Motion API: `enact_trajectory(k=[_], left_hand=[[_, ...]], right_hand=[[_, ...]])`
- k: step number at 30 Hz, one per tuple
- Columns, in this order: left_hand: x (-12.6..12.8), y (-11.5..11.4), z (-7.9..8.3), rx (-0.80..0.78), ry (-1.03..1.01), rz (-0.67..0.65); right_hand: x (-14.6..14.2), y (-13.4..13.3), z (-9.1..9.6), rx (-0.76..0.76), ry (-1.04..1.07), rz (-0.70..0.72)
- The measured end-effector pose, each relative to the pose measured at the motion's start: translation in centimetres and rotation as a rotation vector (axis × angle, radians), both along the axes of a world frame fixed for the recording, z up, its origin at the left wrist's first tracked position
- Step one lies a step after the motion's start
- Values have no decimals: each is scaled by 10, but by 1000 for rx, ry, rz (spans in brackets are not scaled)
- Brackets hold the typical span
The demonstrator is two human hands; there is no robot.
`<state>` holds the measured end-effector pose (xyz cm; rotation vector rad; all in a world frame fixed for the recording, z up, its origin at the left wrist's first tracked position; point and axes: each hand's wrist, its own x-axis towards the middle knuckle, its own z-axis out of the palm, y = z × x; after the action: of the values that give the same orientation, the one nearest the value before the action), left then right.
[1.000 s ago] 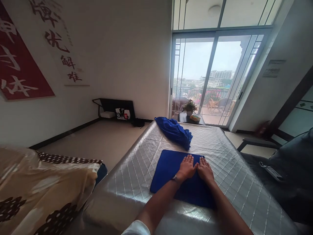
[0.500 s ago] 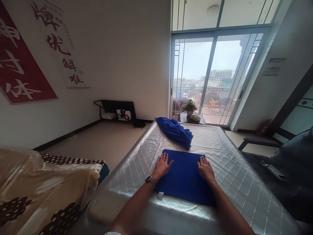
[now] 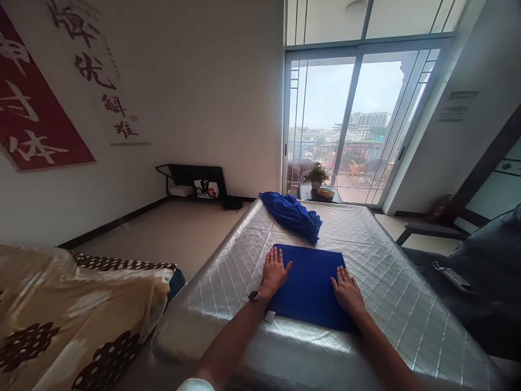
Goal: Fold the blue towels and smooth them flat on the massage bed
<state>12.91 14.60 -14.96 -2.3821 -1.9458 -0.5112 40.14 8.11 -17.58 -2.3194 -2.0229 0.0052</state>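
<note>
A flat blue folded cloth (image 3: 309, 288) lies on the silver quilted table cover (image 3: 228, 282), a small white tag (image 3: 270, 316) showing at its near left corner. My left hand (image 3: 275, 271) rests flat on its left edge, fingers stretched out and thumb apart. Along the right edge my right hand (image 3: 348, 289) lies palm down, fingers extended. Neither hand grips anything. Beyond the folded cloth, a crumpled blue cloth (image 3: 293, 214) sits near the far left corner of the cover.
At left stands furniture under a brown patterned cover (image 3: 101, 304). A dark sofa (image 3: 488, 266) with a white power strip (image 3: 456, 279) is at right. Past the far end are a potted plant (image 3: 316, 175) on a chair and a sliding glass door (image 3: 350, 125).
My right hand has slid nearer to me along the cloth's right edge. My left hand stays at the left edge, slightly shifted. The view has tilted a little.
</note>
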Motion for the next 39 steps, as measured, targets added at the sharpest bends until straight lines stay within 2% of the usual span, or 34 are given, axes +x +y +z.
enact_trajectory(k=[3,6,9,12,16,20,22,24,28,32,35,39], left_hand=[[54,-20,0,9,-31,-211],[108,-40,-7,-24,-55,-448],[129,-49,-12,-56,-64,-571],[106,-45,-11,-98,-56,-551],[30,-40,-7,-152,-40,-363],[-42,-48,-11,-192,-17,-167],[-63,-56,-14,-212,-9,-161],[-73,-64,-16,-227,-4,-178],[-76,-74,-16,-237,-15,-178],[-64,-78,-9,-249,-20,-154],[-30,-83,1,-208,-28,-238],[45,-95,15,-156,-35,-561]], right_hand=[[-1,-2,2,16,8,-4],[0,-4,5,16,-15,29],[2,-6,7,6,-38,68],[2,-5,7,0,-39,43],[2,-2,3,-8,-33,15],[3,0,-1,4,-31,25],[4,2,-1,13,-47,25],[4,1,2,25,-74,25],[3,-19,7,84,-84,61],[0,-57,-1,86,-33,139],[-4,-77,-9,41,-16,137],[-8,-85,-8,5,-36,115]])
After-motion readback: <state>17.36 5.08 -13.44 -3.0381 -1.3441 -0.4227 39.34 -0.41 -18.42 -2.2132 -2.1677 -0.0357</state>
